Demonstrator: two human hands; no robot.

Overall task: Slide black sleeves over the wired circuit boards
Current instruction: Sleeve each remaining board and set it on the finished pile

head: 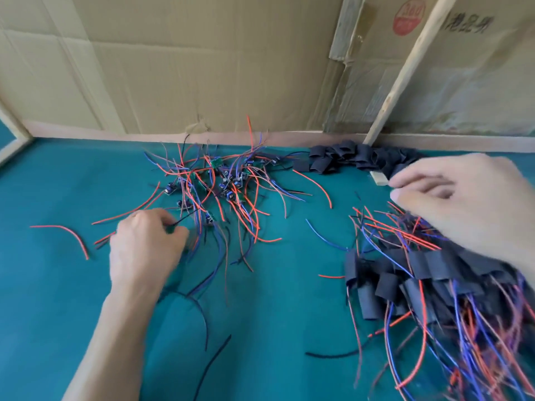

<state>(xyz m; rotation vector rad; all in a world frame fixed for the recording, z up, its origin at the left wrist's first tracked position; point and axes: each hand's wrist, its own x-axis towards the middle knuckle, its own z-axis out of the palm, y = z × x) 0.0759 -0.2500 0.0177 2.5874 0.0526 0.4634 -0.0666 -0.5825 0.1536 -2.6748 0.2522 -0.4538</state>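
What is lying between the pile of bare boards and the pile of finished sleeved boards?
In the head view, mostly bare green mat separates the bare boards from the sleeved boards. Only a few loose wire ends, red and blue, reach into it.

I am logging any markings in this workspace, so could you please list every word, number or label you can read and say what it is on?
"360": white digits, blurred, in the red round stamp on the cardboard wall.
Smaller print under those digits: too blurred to read.
Dark printed characters to the right of the stamp, on the same cardboard: too blurred to read with certainty.
Circuit boards: any print is too small to read.
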